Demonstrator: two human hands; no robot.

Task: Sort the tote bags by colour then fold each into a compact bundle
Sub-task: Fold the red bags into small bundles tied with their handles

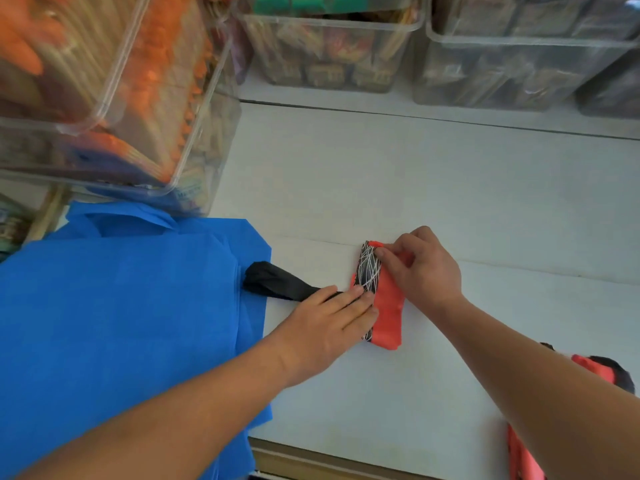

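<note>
**Folding red-and-black bag: bundle part made**

Bag lies mid-frame on the white table, already down to a narrow strip. A black tail trails left, not yet tucked in. Blue bags lie flat and unfolded at left, and another red bag waits at lower right. Judged well under half done. Left hand is flat with fingers straight, pressing the strip's lower part. Right hand pinches its upper end.
</note>
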